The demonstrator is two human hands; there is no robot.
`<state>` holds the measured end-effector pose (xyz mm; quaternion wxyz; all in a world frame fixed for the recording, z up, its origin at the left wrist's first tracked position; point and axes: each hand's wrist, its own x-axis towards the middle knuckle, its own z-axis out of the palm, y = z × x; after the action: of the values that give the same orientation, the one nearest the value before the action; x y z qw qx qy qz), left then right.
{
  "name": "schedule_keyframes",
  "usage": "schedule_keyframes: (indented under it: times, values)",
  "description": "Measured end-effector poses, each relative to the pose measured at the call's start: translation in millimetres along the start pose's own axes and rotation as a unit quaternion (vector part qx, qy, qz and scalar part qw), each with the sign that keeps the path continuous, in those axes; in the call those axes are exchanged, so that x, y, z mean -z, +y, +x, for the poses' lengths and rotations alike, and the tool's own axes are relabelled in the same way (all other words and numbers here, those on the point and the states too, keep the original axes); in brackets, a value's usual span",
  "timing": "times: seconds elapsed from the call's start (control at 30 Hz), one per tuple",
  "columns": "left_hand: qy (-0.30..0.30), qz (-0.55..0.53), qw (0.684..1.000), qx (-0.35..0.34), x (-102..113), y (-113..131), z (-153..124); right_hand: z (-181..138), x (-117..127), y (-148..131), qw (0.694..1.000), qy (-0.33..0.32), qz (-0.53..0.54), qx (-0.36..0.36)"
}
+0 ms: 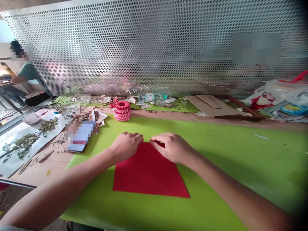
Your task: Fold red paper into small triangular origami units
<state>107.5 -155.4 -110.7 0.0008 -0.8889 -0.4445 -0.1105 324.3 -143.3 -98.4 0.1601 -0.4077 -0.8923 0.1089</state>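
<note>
My left fingers and right fingers were curled nearly shut, pinching the far edge of the red paper sheet on the green mat.

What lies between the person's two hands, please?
The head view shows the top edge of a red paper sheet between the left hand and the right hand.

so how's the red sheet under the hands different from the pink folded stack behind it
The red paper sheet lies flat and plain, while the pink folded paper stack stands up as a ring-shaped pile of pleated layers. The sheet is deep red; the stack is mostly lighter pink. The left hand and right hand touch the sheet, not the stack. Both look like paper, and both sit on the green mat.
</note>
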Motion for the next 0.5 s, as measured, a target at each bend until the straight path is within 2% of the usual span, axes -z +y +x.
schedule_keyframes:
  times: [0.13,0.3,0.5]
  values:
    - [0.012,-0.001,1.000,-0.021,3,0,-1,-1,1,-3,0.999,-0.011,0.029,-0.030]
    - [0.039,-0.015,0.999,-0.008,6,-8,0,-2,8,11,0.985,-0.053,0.123,-0.108]
    - [0.058,-0.045,0.997,0.023,16,-28,-5,-6,22,22,0.974,-0.107,0.141,-0.139]
